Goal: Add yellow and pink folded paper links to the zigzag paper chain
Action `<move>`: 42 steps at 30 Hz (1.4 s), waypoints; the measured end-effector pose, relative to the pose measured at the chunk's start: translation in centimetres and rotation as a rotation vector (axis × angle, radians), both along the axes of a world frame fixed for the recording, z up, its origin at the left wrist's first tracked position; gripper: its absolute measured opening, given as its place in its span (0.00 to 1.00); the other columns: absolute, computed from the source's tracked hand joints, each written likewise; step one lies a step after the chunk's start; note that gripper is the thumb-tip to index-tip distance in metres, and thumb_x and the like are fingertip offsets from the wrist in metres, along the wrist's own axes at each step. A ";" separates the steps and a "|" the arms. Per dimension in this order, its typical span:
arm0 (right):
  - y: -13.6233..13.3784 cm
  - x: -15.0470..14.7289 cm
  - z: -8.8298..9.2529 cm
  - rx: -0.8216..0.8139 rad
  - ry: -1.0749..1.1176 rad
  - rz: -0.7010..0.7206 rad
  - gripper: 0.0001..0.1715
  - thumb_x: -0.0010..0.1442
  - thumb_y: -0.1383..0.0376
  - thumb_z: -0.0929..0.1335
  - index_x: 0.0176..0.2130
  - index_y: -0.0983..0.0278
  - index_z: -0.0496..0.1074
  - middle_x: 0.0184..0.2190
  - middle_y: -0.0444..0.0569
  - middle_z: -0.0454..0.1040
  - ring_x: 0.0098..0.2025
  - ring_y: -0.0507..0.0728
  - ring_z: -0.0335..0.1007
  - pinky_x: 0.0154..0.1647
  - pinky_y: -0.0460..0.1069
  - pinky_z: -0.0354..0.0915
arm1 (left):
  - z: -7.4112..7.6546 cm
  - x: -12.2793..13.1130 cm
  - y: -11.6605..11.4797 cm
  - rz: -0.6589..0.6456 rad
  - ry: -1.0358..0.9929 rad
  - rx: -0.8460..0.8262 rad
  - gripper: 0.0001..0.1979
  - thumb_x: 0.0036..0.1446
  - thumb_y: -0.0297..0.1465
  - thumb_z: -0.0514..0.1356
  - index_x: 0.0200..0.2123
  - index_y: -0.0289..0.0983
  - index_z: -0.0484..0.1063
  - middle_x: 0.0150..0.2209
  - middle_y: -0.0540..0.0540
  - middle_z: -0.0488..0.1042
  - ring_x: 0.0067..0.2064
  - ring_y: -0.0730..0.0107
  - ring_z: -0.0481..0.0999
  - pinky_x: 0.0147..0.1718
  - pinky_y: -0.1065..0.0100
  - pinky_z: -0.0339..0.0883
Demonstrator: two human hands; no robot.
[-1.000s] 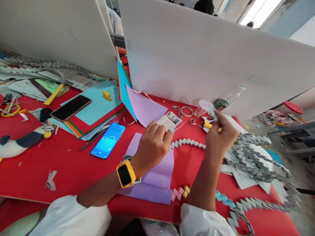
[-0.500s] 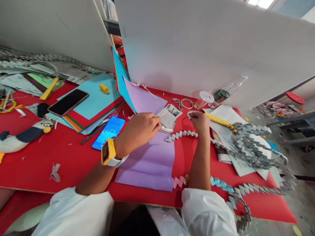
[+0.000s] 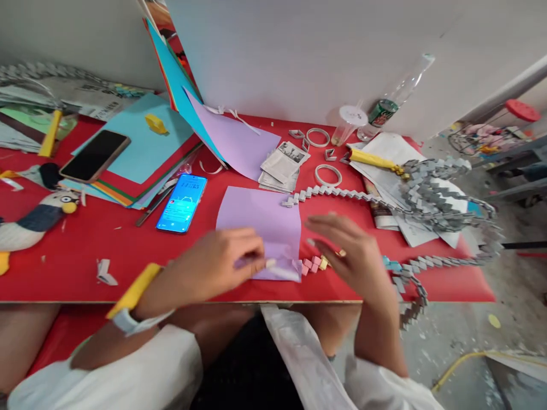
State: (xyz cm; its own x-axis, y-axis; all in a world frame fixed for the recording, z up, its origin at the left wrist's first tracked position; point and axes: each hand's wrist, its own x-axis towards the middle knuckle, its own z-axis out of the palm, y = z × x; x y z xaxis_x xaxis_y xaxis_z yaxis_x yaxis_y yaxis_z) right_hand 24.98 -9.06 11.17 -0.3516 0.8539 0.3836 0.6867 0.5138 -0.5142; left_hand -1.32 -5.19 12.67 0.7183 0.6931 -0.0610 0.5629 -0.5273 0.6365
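My left hand [image 3: 213, 265], with a yellow and white band on its wrist, pinches a thin white strip over the near part of the purple sheet [image 3: 260, 213]. My right hand [image 3: 350, 256] is blurred, fingers spread, above the red table, just right of the sheet and holding nothing. Beneath and beside it runs a folded chain with pink links [image 3: 311, 265] and yellow links. A grey folded chain [image 3: 333, 191] has its end on the sheet's upper right part. A white ring [image 3: 328, 175] lies behind my right hand.
A lit phone [image 3: 183, 202] and a dark phone [image 3: 94, 155] lie left. Newspaper pieces [image 3: 284, 162], another ring [image 3: 317, 137], a lidded cup [image 3: 350, 122] and a bottle [image 3: 382, 111] stand or lie behind. The grey chain pile [image 3: 436, 193] is at right.
Both hands have come nearer to the table's front edge. My right hand has left the white ring and opened. My left hand has moved from the newspaper pieces. The view has tilted down.
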 end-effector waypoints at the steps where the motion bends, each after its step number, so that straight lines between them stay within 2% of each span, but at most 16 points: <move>1: -1.7 -0.1 -2.3 0.005 0.044 0.012 0.20 0.64 0.73 0.65 0.53 0.59 0.71 0.51 0.51 0.76 0.53 0.58 0.72 0.57 0.58 0.67 | -1.6 0.1 -1.2 -0.021 -0.001 -0.145 0.10 0.64 0.34 0.56 0.30 0.38 0.68 0.30 0.53 0.71 0.30 0.75 0.69 0.31 0.71 0.60; 3: -4.6 -0.2 -6.8 0.084 0.143 -0.079 0.22 0.62 0.76 0.66 0.52 0.59 0.71 0.48 0.52 0.77 0.51 0.59 0.73 0.55 0.59 0.68 | -4.6 0.3 -3.1 0.010 -0.016 -0.325 0.11 0.64 0.34 0.55 0.29 0.38 0.68 0.30 0.53 0.71 0.31 0.75 0.69 0.32 0.73 0.61; 5: -6.7 -0.4 -10.1 0.079 0.176 -0.172 0.24 0.61 0.77 0.66 0.54 0.59 0.70 0.48 0.54 0.76 0.53 0.60 0.71 0.54 0.61 0.69 | -6.8 0.4 -4.3 0.079 -0.049 -0.377 0.11 0.64 0.34 0.55 0.29 0.37 0.67 0.30 0.52 0.71 0.32 0.75 0.69 0.32 0.73 0.62; 8: -8.1 -0.8 -12.3 0.031 0.137 -0.243 0.27 0.61 0.76 0.66 0.57 0.59 0.68 0.51 0.56 0.75 0.58 0.63 0.67 0.56 0.64 0.66 | -8.0 0.6 -4.9 0.221 -0.097 -0.322 0.11 0.64 0.35 0.54 0.30 0.38 0.67 0.30 0.52 0.70 0.33 0.74 0.69 0.33 0.72 0.62; 10: -8.0 -1.1 -12.6 0.013 0.128 -0.264 0.26 0.62 0.74 0.66 0.58 0.59 0.67 0.52 0.56 0.74 0.59 0.64 0.66 0.58 0.65 0.65 | -7.6 0.8 -5.1 0.291 -0.061 -0.263 0.09 0.64 0.35 0.54 0.31 0.38 0.66 0.32 0.52 0.70 0.34 0.73 0.69 0.33 0.71 0.62; 15: -7.1 -1.8 -12.8 0.079 0.006 -0.248 0.23 0.63 0.72 0.66 0.56 0.59 0.69 0.52 0.54 0.75 0.60 0.64 0.66 0.63 0.68 0.56 | -5.5 1.3 -6.8 0.312 0.092 -0.151 0.08 0.65 0.33 0.52 0.34 0.40 0.67 0.35 0.51 0.71 0.35 0.71 0.72 0.34 0.69 0.62; 19: -7.1 -2.1 -12.8 0.072 -0.067 -0.272 0.21 0.62 0.71 0.66 0.54 0.58 0.71 0.50 0.53 0.77 0.57 0.65 0.69 0.63 0.68 0.54 | -5.3 1.9 -7.4 0.342 0.166 -0.064 0.10 0.66 0.35 0.51 0.34 0.40 0.66 0.34 0.50 0.71 0.34 0.68 0.72 0.33 0.67 0.62; 24: -7.0 -2.1 -12.7 0.006 -0.010 -0.257 0.14 0.64 0.70 0.65 0.48 0.58 0.72 0.46 0.49 0.79 0.54 0.62 0.72 0.64 0.67 0.52 | -6.0 3.3 -5.2 0.284 0.095 -0.214 0.08 0.65 0.33 0.52 0.32 0.39 0.64 0.34 0.51 0.71 0.36 0.69 0.72 0.35 0.68 0.63; 28: -7.0 -2.0 -12.8 -0.025 0.039 -0.253 0.10 0.64 0.69 0.66 0.45 0.58 0.70 0.45 0.49 0.80 0.54 0.62 0.73 0.64 0.67 0.51 | -5.2 3.2 -4.5 0.143 0.138 -0.345 0.07 0.64 0.35 0.55 0.34 0.39 0.65 0.35 0.52 0.71 0.36 0.70 0.71 0.35 0.70 0.63; 33: -6.8 -1.7 -12.9 -0.114 0.066 -0.255 0.21 0.62 0.62 0.69 0.54 0.59 0.66 0.48 0.53 0.78 0.55 0.64 0.71 0.64 0.68 0.51 | -4.1 1.8 -4.8 0.115 0.156 -0.379 0.10 0.66 0.37 0.53 0.34 0.40 0.68 0.37 0.52 0.70 0.35 0.73 0.70 0.34 0.71 0.61; 37: -6.8 -1.5 -12.9 -0.154 0.107 -0.234 0.22 0.63 0.64 0.68 0.57 0.58 0.65 0.51 0.54 0.76 0.56 0.62 0.71 0.65 0.68 0.50 | -4.3 2.5 -5.1 0.061 0.133 -0.336 0.13 0.67 0.37 0.52 0.31 0.38 0.68 0.32 0.51 0.69 0.32 0.73 0.69 0.32 0.71 0.59; 39: -6.7 -1.4 -12.8 -0.193 0.142 -0.215 0.25 0.63 0.65 0.67 0.59 0.57 0.63 0.53 0.54 0.76 0.57 0.62 0.71 0.66 0.68 0.49 | -4.5 3.1 -5.5 0.011 0.158 -0.315 0.12 0.65 0.36 0.54 0.31 0.38 0.68 0.31 0.51 0.69 0.31 0.73 0.68 0.30 0.71 0.58; 42: -6.6 -1.2 -12.6 -0.269 0.231 -0.174 0.23 0.63 0.65 0.68 0.57 0.55 0.65 0.53 0.52 0.76 0.59 0.62 0.69 0.68 0.68 0.47 | -4.7 3.7 -6.4 -0.069 0.132 -0.386 0.08 0.64 0.33 0.56 0.32 0.38 0.67 0.32 0.53 0.70 0.31 0.74 0.69 0.30 0.71 0.58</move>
State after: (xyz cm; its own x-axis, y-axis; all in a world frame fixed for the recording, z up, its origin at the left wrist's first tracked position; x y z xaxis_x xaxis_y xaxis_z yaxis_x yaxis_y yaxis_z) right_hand 23.78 -15.69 -1.40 -0.1232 0.9740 0.1903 0.6018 0.2258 -0.7661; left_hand 2.37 -11.57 7.95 0.7311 0.5513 -0.4020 0.6245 -0.3034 0.7197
